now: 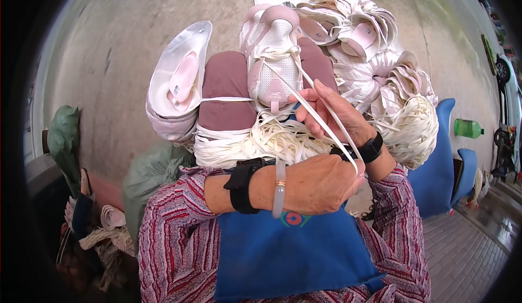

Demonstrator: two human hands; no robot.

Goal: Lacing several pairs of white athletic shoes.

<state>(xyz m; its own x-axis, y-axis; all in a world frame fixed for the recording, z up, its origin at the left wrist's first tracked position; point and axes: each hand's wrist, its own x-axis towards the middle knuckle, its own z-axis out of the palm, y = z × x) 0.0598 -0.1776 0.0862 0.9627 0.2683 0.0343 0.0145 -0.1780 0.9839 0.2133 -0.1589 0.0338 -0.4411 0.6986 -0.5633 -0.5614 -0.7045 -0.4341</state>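
A white and pink mesh shoe upper point(275, 47) lies on a maroon pad point(228, 85) in front of me. Two strands of white shoelace point(309, 105) run from it down to my left hand point(321, 182), which reaches across to the right. That hand is closed, with the lace ends pinched at its fingertips. Just beyond it, my right hand point(338, 114) is raised with the palm turned inward and the fingers apart. The strands pass in front of its palm and fingers.
Nested shoe uppers point(176, 91) stand left of the pad, with more stacked uppers point(359, 34) at the far right. Loose white laces point(283, 140) spread along the near side, and a lace bundle point(410, 129) hangs right. Blue chair parts point(435, 167) and a green bottle point(467, 128) are farther right.
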